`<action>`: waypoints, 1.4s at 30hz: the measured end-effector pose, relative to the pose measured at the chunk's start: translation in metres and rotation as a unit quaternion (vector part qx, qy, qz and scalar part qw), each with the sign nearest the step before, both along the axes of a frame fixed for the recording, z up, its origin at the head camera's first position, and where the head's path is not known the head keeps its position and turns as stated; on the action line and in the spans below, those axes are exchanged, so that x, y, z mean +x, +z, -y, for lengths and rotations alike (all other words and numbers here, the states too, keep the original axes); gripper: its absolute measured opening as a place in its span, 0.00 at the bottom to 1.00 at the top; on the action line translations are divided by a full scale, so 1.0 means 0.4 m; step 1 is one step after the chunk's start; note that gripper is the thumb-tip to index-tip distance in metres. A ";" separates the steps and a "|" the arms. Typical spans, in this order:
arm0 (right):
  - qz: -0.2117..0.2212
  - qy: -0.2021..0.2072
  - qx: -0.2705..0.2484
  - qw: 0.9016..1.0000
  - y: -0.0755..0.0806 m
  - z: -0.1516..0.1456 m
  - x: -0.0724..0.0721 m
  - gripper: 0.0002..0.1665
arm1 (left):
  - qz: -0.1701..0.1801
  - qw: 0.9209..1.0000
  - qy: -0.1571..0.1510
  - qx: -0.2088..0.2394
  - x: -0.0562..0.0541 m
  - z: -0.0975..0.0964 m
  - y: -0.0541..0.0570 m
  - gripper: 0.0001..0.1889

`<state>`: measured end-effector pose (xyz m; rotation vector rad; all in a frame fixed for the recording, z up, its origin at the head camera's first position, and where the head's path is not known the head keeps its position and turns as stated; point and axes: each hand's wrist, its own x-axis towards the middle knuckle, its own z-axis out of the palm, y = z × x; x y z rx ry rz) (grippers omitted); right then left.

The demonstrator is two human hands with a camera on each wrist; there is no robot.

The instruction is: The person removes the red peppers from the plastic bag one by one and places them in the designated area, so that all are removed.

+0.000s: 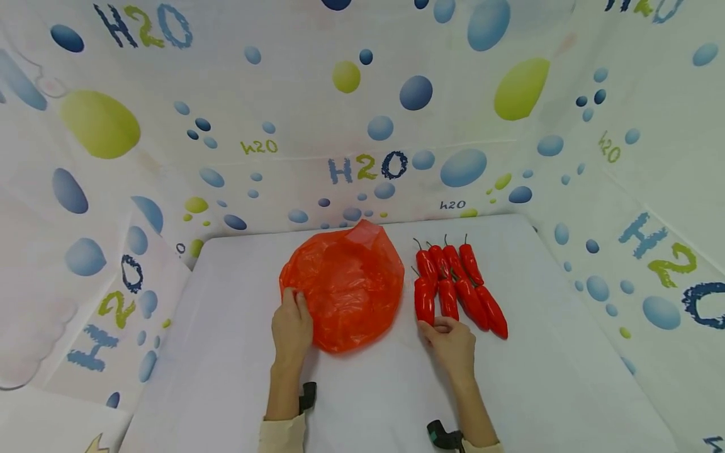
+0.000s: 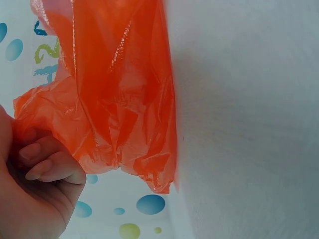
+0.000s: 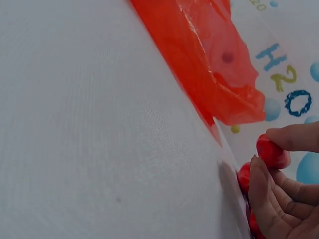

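Note:
An orange-red plastic bag point(image 1: 345, 296) stands on the white table with its mouth spread wide. At its left edge my left hand point(image 1: 292, 324) grips the film, and in the left wrist view the fingers point(image 2: 50, 167) curl in against the bunched plastic. To the right of the bag, several red chili peppers point(image 1: 470, 302) with thin dark stems lie in two rows. My right hand point(image 1: 451, 343) pinches the lower end of the front row's leftmost chili pepper point(image 1: 424, 299). Seen from the right wrist, thumb and finger hold this pepper point(image 3: 271, 152) by its sides, with other red peppers point(image 3: 243, 178) beside it.
The white tabletop point(image 1: 226, 327) spreads around the bag and peppers. A white cloth point(image 1: 283, 113) printed with blue and green drops and H2O lettering hangs behind and at both sides. Dark wrist-worn devices point(image 1: 443, 435) sit on both forearms.

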<state>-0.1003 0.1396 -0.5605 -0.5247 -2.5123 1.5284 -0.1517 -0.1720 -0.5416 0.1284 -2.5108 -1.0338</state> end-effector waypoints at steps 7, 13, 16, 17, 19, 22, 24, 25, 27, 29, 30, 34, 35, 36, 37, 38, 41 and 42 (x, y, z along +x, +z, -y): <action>0.013 -0.014 0.006 1.000 0.007 -0.024 0.010 0.19 | -0.008 1.000 -0.002 -0.001 -0.001 0.000 -0.003 0.11; 0.028 -0.020 0.016 0.999 -0.003 -0.043 0.022 0.20 | -0.003 1.000 0.002 -0.002 0.001 0.002 -0.001 0.11; 0.026 -0.023 0.023 0.999 -0.011 -0.048 0.023 0.20 | 0.004 1.000 0.003 -0.001 0.000 0.001 0.001 0.11; 0.024 -0.026 0.026 0.999 -0.014 -0.049 0.023 0.20 | 0.005 1.000 0.004 0.000 -0.001 0.000 0.002 0.11; 0.020 -0.030 0.035 0.999 -0.018 -0.050 0.022 0.20 | 0.008 1.000 0.003 0.001 -0.002 -0.001 0.002 0.11; 0.014 -0.035 0.046 0.998 -0.023 -0.051 0.023 0.20 | 0.011 1.000 0.003 0.000 -0.002 -0.002 0.002 0.11; 0.010 -0.036 0.049 0.998 -0.025 -0.053 0.024 0.20 | 0.015 1.000 0.004 -0.002 -0.001 -0.003 0.001 0.12; 0.009 -0.036 0.050 0.998 -0.026 -0.053 0.025 0.20 | 0.017 1.000 0.004 -0.002 -0.001 -0.003 0.000 0.12; 0.007 -0.036 0.051 0.998 -0.026 -0.054 0.027 0.20 | 0.018 1.000 0.003 -0.001 0.001 -0.003 -0.001 0.12; 0.005 -0.038 0.054 0.998 -0.026 -0.056 0.029 0.20 | 0.020 1.000 0.003 -0.001 0.002 -0.003 -0.001 0.12; 0.005 -0.040 0.055 0.998 -0.025 -0.056 0.029 0.20 | 0.020 1.000 0.003 -0.001 0.002 -0.002 -0.001 0.12; 0.000 -0.043 0.058 0.997 -0.024 -0.062 0.032 0.20 | 0.017 1.000 0.003 -0.004 0.002 -0.002 0.000 0.12; 0.000 -0.043 0.056 0.998 -0.022 -0.063 0.032 0.20 | 0.016 1.000 0.002 -0.004 0.002 -0.001 0.000 0.12; -0.001 -0.044 0.051 0.998 -0.022 -0.064 0.032 0.20 | 0.011 1.000 0.001 -0.005 0.002 -0.001 0.000 0.12; -0.004 -0.045 0.047 0.998 -0.022 -0.065 0.033 0.20 | 0.006 1.000 0.000 -0.006 0.003 -0.002 0.000 0.12; -0.006 -0.047 0.044 0.998 -0.022 -0.066 0.033 0.21 | 0.001 1.000 -0.001 -0.007 0.003 -0.002 0.001 0.11; -0.010 -0.053 0.041 0.998 -0.024 -0.067 0.031 0.20 | -0.012 1.000 -0.003 -0.009 0.005 -0.002 0.003 0.11; -0.012 -0.054 0.043 0.998 -0.025 -0.067 0.030 0.20 | -0.015 1.000 -0.003 -0.010 0.005 -0.002 0.004 0.11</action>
